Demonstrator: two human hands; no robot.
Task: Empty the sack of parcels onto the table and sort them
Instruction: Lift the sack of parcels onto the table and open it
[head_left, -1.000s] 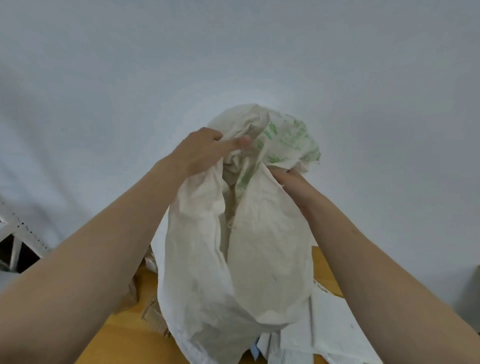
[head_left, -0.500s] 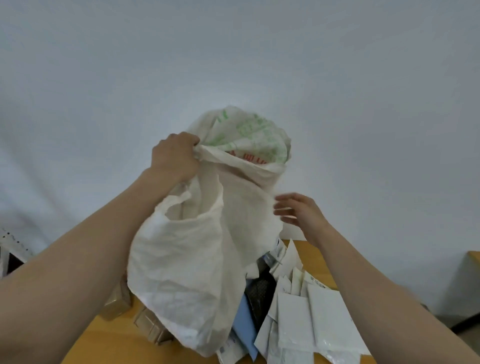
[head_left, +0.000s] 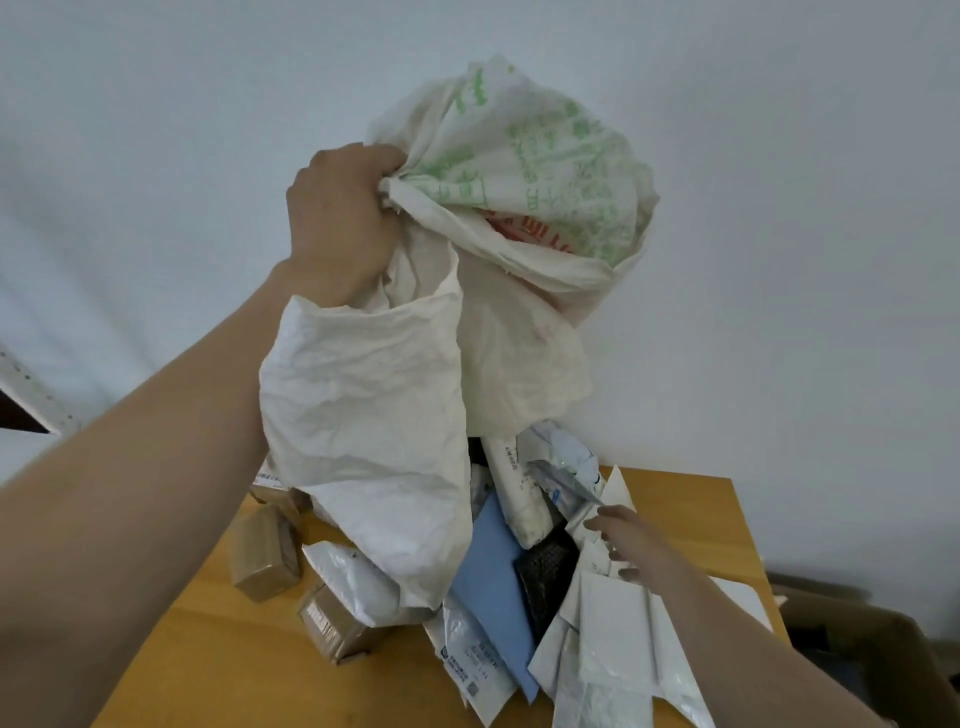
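My left hand (head_left: 340, 218) grips a bunched fold of the white woven sack (head_left: 395, 395) and holds it high above the wooden table (head_left: 208, 649). The sack has green and red print near its top and hangs limp over a heap of parcels. In the heap lie white mailers (head_left: 613, 644), a blue envelope (head_left: 493, 577), a black mailer (head_left: 548, 577) and brown taped boxes (head_left: 265, 556). My right hand (head_left: 621, 540) is low over the heap with fingers spread, touching a white mailer and holding nothing.
A plain white wall fills the background. A brown cardboard box (head_left: 872, 654) stands beyond the table's right edge. Part of a white metal rack (head_left: 31, 395) shows at the far left. Bare tabletop lies at the front left and back right.
My right hand let go of the sack and dropped down to the parcel heap. My left hand kept its grip and swung the sack leftward, uncovering more parcels.
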